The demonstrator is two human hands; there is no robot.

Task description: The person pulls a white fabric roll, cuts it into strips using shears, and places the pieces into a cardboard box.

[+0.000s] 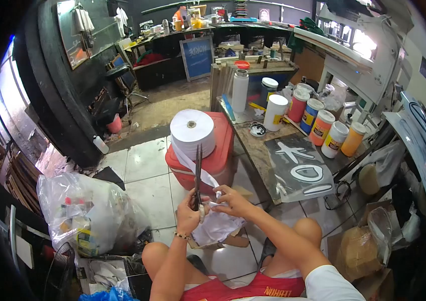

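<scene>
White ribbon (209, 179) is pinched by the right hand (233, 202); scissors (198, 175) are gripped by the left hand (188, 218).
Likely light, limp, slippery; best held by both edges.

Metal scissors (198, 173), smooth ribbon (186, 159), probably cloth

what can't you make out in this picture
Head view: handles of the scissors, mostly hidden by the left hand.
Head view: whatever lies beneath the white pile, covered by it.
Head view: fine print on the jars, too small.
Head view: contents of the clear bag, obscured by its creases.
Head view: white shirt, cut off by the bottom edge.
</scene>
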